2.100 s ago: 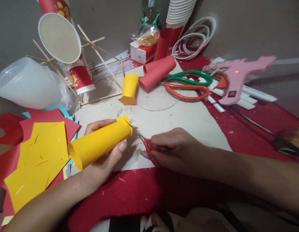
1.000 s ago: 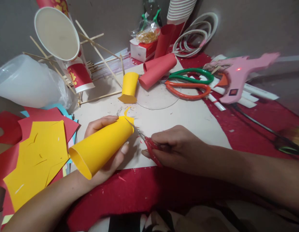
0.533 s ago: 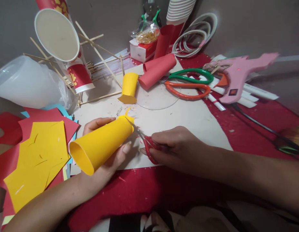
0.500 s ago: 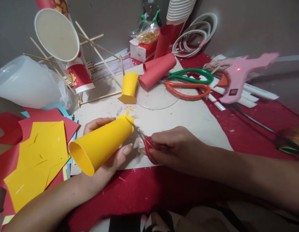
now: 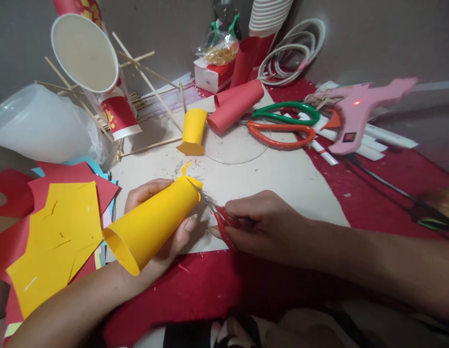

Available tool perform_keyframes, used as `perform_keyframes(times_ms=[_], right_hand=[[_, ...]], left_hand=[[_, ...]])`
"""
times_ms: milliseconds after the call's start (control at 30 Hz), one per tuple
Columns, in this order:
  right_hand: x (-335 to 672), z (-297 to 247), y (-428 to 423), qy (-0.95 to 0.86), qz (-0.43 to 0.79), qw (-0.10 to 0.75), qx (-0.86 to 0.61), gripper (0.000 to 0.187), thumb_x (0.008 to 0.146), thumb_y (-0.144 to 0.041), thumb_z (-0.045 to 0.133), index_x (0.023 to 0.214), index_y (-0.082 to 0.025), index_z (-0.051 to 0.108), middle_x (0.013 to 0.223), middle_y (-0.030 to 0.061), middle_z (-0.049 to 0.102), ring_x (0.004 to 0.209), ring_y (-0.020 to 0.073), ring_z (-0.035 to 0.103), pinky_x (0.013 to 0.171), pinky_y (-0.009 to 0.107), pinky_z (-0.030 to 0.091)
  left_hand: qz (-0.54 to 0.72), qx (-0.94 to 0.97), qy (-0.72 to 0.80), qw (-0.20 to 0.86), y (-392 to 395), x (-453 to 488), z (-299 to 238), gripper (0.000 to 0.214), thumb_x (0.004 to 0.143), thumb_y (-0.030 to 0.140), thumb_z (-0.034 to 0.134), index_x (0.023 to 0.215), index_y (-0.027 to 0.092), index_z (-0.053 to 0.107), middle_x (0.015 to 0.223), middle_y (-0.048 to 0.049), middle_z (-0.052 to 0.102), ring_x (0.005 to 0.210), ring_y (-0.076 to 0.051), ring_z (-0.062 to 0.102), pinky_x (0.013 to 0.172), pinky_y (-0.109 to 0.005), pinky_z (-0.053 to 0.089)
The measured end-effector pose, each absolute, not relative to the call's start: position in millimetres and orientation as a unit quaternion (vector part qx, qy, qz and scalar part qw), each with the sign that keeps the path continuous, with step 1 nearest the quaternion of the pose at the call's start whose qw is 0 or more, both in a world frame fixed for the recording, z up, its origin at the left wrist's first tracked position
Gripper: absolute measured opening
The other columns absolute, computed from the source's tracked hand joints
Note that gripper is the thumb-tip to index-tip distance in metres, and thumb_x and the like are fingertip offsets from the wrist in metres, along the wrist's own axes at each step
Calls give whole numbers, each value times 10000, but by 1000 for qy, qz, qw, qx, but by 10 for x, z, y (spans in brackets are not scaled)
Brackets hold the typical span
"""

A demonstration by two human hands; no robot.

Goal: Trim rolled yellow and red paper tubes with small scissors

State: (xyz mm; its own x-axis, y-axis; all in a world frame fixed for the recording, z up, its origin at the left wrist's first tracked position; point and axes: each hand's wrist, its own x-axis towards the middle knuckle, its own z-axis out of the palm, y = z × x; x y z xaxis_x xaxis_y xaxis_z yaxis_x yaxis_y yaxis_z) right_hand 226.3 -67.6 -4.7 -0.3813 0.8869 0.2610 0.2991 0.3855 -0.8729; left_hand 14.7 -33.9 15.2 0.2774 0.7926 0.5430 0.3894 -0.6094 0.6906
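Observation:
A yellow paper tube (image 5: 155, 220) lies tilted in my left hand (image 5: 177, 239), the fingers wrapped round it from behind and the thumb below. Its wide open end faces me at the lower left. My right hand (image 5: 262, 220) grips small red-handled scissors (image 5: 221, 220), whose blades meet the far rim of the tube. From that rim a thin curled yellow strip (image 5: 186, 169) hangs partly cut away. Beyond it a shorter yellow paper tube (image 5: 194, 130) stands on the pale board (image 5: 293, 181).
Large scissors with green and orange handles (image 5: 282, 137) lie by red paper tubes (image 5: 236, 107). A pink glue gun (image 5: 357, 113) rests on white sticks at right. Coloured paper sheets (image 5: 61, 232) cover the left. Wooden sticks, paper cups (image 5: 84, 53) and a plastic container (image 5: 36, 125) stand behind.
The near end of the yellow tube has dipped slightly. The scissors have shifted a little left along the far rim, and the cut strip sticks out longer.

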Motion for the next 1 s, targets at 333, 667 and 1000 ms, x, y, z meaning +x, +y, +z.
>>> perform_keyframes(times_ms=[333, 667, 1000], right_hand=[[2283, -58, -673, -749, 380, 377, -391, 302, 907, -214, 572, 612, -154, 574, 502, -61, 452, 462, 46, 293, 434, 169, 265], [2309, -9, -650, -753, 385, 372, -381, 312, 881, -199, 602, 580, -158, 533, 493, -77, 407, 460, 39, 270, 423, 166, 247], [2296, 5, -648, -700, 502, 368, -349, 273, 893, -164, 581, 621, -155, 556, 515, -74, 445, 461, 38, 300, 424, 169, 260]], left_hand=[[454, 759, 391, 255, -353, 113, 175, 503, 743, 207, 765, 1183, 232, 522, 1160, -98, 587, 1079, -231, 619, 967, -457, 526], [421, 787, 379, 243, -302, 108, 219, 454, 785, 267, 725, 1186, 283, 514, 1182, -107, 588, 1143, -266, 597, 992, -526, 534], [416, 784, 386, 254, -354, 78, 227, 495, 794, 261, 739, 1230, 250, 504, 1200, -95, 590, 1131, -241, 613, 976, -445, 551]])
